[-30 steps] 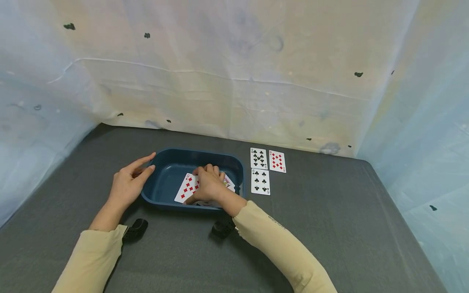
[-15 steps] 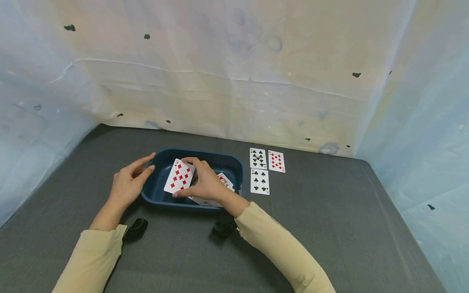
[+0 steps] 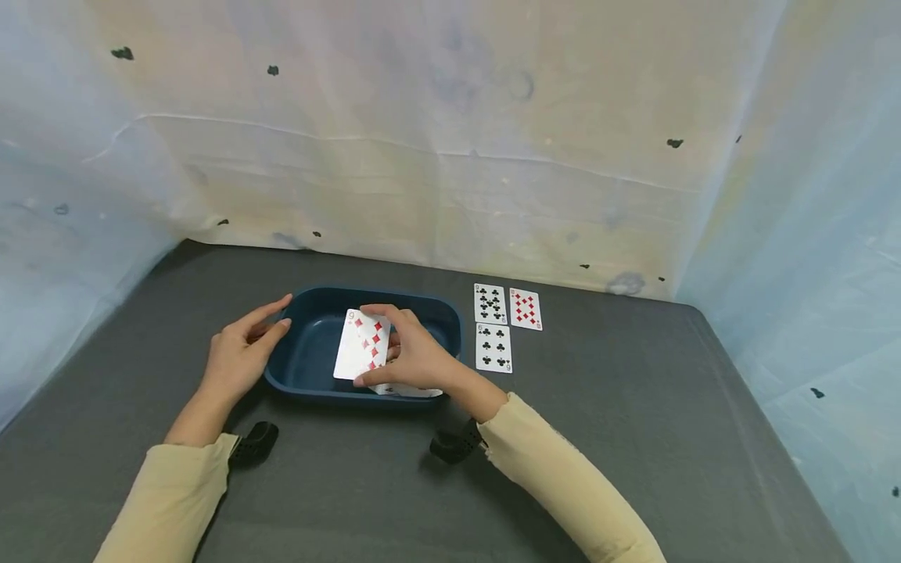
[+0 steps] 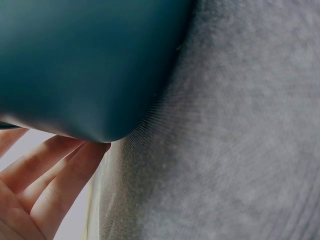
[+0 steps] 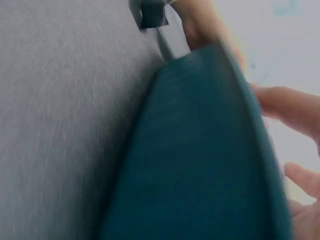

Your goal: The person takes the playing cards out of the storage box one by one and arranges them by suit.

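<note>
A tub (image 3: 303, 363) sits on the table (image 3: 633, 438), with loose cards (image 3: 411, 389) inside it. Right of the tub lie three cards (image 3: 493, 347) face up, two behind, one in front. A curtain (image 3: 422, 156) hangs behind the table.

Three playing cards face up on the grey worktop (image 3: 633, 438) toward its far edge, right of centre: nine of clubs (image 3: 490, 303) and eight of diamonds (image 3: 525, 309) side by side, six of clubs (image 3: 493, 348) just in front. Behind and flanking, pale stained sheeting (image 3: 436, 148).
</note>
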A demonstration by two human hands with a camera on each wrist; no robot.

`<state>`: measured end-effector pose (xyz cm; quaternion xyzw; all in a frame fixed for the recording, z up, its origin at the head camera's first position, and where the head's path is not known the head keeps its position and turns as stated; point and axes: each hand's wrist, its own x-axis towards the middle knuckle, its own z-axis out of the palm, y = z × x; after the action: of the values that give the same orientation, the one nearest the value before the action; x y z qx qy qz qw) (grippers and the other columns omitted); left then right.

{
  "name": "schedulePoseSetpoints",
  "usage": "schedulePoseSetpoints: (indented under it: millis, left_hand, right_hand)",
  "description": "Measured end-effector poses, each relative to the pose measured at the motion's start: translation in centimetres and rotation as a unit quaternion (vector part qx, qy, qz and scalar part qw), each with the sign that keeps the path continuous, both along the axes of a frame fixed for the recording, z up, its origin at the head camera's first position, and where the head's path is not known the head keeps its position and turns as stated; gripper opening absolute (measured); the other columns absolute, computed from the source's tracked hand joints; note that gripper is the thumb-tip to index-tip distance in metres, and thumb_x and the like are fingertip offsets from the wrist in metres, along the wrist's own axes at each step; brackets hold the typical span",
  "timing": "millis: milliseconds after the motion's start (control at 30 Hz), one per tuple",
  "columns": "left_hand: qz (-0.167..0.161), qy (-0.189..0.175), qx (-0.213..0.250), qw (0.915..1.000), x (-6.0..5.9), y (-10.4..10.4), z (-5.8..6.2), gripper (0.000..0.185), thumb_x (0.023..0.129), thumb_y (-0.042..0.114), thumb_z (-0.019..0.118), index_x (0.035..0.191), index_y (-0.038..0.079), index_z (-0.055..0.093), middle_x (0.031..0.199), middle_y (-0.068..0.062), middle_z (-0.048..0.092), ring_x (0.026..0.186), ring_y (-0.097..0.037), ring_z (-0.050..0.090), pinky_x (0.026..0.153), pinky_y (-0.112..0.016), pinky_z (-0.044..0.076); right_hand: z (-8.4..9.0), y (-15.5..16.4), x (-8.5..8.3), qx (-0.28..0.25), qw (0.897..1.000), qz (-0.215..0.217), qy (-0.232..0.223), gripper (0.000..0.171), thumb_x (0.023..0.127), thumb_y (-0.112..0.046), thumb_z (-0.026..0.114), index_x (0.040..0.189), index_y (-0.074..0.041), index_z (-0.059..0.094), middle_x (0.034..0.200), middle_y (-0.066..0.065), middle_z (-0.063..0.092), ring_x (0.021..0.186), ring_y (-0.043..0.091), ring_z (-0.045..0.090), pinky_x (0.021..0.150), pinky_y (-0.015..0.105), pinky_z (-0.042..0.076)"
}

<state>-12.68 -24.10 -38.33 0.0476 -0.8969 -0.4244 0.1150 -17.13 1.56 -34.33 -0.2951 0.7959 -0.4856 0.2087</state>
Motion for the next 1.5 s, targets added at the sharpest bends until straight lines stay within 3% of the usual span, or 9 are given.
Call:
schedulePoseSetpoints:
  millis: [200,400,700,967,1067,1200,1433,1500]
  left_hand:
    - [-0.001,-0.004,-0.005,1.0000,0.3,-0.5,0.1,0.049,0.100,0.044,0.044,0.146,0.028,0.043,0.124,-0.024,0.062,0.105,-0.039,0.057,0.066,-0.035,0.038]
    - [0.003,-0.002,-0.005,1.0000,0.5,-0.8,0.1,0.049,0.100,0.044,0.045,0.146,0.027,0.043,0.122,-0.025,0.062,0.101,-0.038,0.058,0.063,-0.035,0.038]
    - [0.004,-0.003,-0.009,0.9999,0.5,-1.0,0.1,0.049,0.100,0.043,0.045,0.146,0.026,0.043,0.121,-0.026,0.062,0.100,-0.038,0.057,0.062,-0.033,0.038]
    - [0.003,-0.012,-0.006,0.9999,0.4,-0.8,0.1,0.049,0.100,0.043,0.045,0.146,0.026,0.042,0.122,-0.027,0.062,0.105,-0.040,0.056,0.066,-0.035,0.040]
    - [0.000,-0.009,-0.007,0.9999,0.3,-0.7,0.2,0.049,0.100,0.043,0.044,0.146,0.025,0.043,0.122,-0.027,0.062,0.105,-0.041,0.056,0.066,-0.035,0.040]
    - [-0.005,-0.007,-0.006,0.9999,0.2,-0.5,0.2,0.049,0.101,0.043,0.044,0.146,0.025,0.042,0.122,-0.027,0.061,0.103,-0.040,0.056,0.064,-0.034,0.039]
    - [-0.004,-0.005,-0.010,0.9999,0.0,-0.1,0.1,0.048,0.101,0.042,0.044,0.146,0.026,0.043,0.120,-0.025,0.063,0.094,-0.033,0.056,0.062,-0.033,0.037]
    - [-0.005,-0.004,-0.011,0.9999,-0.1,0.0,0.1,0.048,0.101,0.042,0.045,0.146,0.026,0.043,0.119,-0.025,0.064,0.091,-0.030,0.055,0.062,-0.033,0.037]
  right_hand:
    - [1.0,3.2,-0.5,-0.032,0.999,0.020,-0.034,0.090,0.075,0.003,0.078,0.149,-0.016,0.029,0.126,0.014,0.048,0.089,0.017,0.067,0.075,0.029,0.054]
    - [1.3,7.5,-1.8,-0.057,0.996,-0.038,-0.050,0.088,0.079,0.004,0.074,0.150,-0.019,0.028,0.122,0.019,0.056,0.099,0.022,0.064,0.079,0.033,0.054]
    - [0.4,13.9,-2.9,-0.023,0.994,-0.104,-0.012,0.078,0.088,-0.001,0.066,0.152,-0.022,0.028,0.113,0.022,0.061,0.094,0.018,0.064,0.077,0.029,0.052]
    - [-1.5,18.3,-3.5,0.014,0.992,-0.124,0.012,0.072,0.091,-0.004,0.064,0.152,-0.017,0.028,0.112,0.023,0.063,0.086,0.011,0.060,0.072,0.028,0.049]
    - [-2.1,19.5,-3.6,0.034,0.990,-0.136,0.018,0.070,0.091,-0.006,0.064,0.152,-0.015,0.030,0.107,0.020,0.065,0.082,0.010,0.059,0.071,0.029,0.049]
    - [-2.6,20.7,-3.7,0.057,0.987,-0.144,0.030,0.068,0.092,-0.007,0.063,0.151,-0.011,0.030,0.087,0.015,0.063,0.071,0.011,0.054,0.066,0.031,0.046]
    - [-3.0,21.9,-4.0,0.064,0.988,-0.139,0.028,0.064,0.093,-0.004,0.060,0.150,-0.005,0.031,0.094,0.019,0.064,0.070,0.011,0.054,0.063,0.029,0.046]
    - [-3.1,22.0,-4.0,0.077,0.986,-0.141,0.034,0.063,0.093,-0.005,0.061,0.149,-0.003,0.032,0.087,0.018,0.064,0.067,0.011,0.052,0.061,0.028,0.044]
